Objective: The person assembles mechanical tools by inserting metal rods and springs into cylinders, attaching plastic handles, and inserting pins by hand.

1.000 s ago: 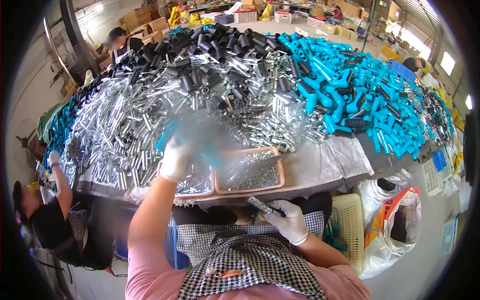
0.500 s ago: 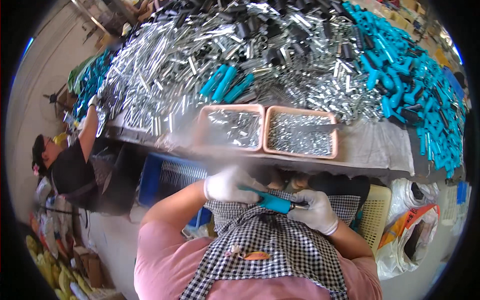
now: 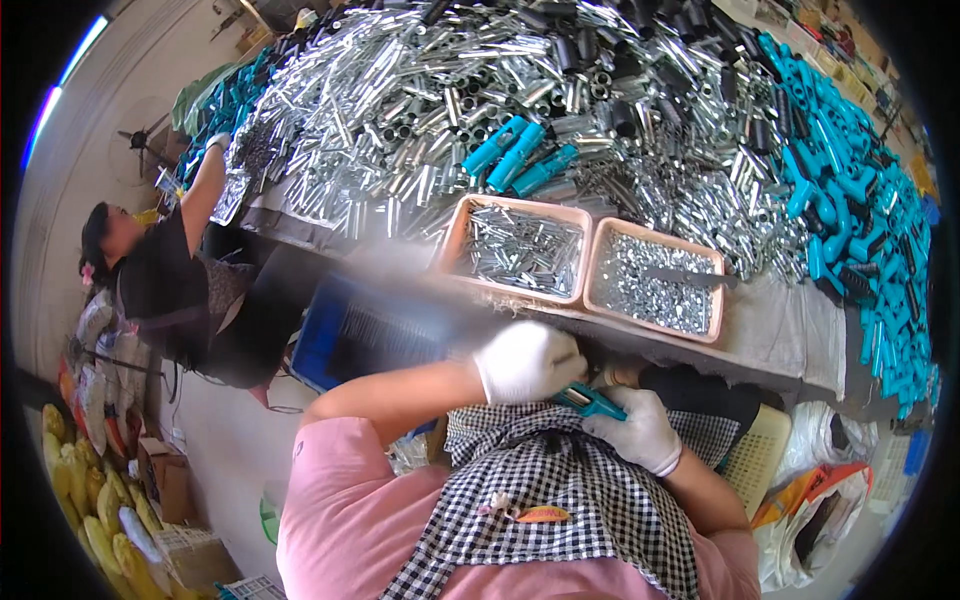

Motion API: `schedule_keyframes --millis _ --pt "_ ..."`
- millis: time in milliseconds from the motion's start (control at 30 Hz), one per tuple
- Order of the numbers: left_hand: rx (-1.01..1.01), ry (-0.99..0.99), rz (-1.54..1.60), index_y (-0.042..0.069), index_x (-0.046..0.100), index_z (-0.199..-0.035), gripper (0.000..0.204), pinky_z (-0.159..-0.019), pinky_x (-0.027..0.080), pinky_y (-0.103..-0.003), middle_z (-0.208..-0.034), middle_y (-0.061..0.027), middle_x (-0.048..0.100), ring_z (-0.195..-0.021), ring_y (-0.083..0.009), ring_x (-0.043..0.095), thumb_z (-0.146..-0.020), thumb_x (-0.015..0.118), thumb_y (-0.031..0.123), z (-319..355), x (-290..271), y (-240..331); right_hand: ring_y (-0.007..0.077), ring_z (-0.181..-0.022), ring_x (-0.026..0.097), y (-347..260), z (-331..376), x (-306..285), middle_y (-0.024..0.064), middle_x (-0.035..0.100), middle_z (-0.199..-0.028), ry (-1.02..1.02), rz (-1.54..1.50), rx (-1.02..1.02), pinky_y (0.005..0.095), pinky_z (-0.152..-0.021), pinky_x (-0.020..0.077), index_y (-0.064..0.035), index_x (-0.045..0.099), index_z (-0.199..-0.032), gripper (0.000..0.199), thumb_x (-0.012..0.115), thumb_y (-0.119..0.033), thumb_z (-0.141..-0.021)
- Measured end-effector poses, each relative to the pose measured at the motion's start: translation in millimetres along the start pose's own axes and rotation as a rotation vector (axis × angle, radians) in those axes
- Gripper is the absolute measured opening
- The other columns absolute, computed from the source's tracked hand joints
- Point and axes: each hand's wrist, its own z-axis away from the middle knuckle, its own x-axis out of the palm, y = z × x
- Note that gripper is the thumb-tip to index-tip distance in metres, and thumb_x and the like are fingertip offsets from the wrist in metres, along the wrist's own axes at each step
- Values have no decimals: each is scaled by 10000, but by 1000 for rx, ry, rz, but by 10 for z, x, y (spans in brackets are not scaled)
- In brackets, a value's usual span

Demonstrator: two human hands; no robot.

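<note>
1. Sitting side by side at your table edge: two peach plastic trays; left tray [image 3: 455,240] holds silver pins [image 3: 525,248], right tray [image 3: 652,326] holds small silver fittings [image 3: 645,285], flat metal strip [image 3: 690,277] across it.
2. Blue crate [image 3: 312,345] below the table, left; contents blurred. Cream slatted crate [image 3: 752,462] by your right arm.
3. Table: heaped silver tubes [image 3: 400,110], three teal handles [image 3: 515,157] lying on them, teal pile [image 3: 840,200] at right, pale cloth [image 3: 785,325] near the edge.
4. Room: co-worker [image 3: 165,290] at left, arm out to the heap; cardboard box [image 3: 165,475] on the floor.
5. Your right hand [image 3: 638,432], gloved, grasps a teal part [image 3: 592,402] above your checked apron [image 3: 570,480].
6. Your left hand [image 3: 528,362], gloved, fingers curled, just beside that part; can't tell whether it grips anything.
</note>
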Motion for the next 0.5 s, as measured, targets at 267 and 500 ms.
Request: schedule_keyframes --millis 267,500 --pt "-450 110 -682 71 764 -759 169 -637 571 -444 -767 -159 712 -724 -328 711 -784 644 187 -577 -382 -775 144 -569 556 331 39 72 118 579 -618 142 -41 75 313 -560 451 25 669 -835 114 682 -80 -792" --pt "-460 364 -461 33 744 -811 159 -682 569 -453 -775 -196 698 -762 -369 706 -767 597 75 -580 -151 -796 66 -570 509 69 99 159 5 568 -644 161 -169 185 239 -517 397 34 618 -798 102 554 -42 -823"
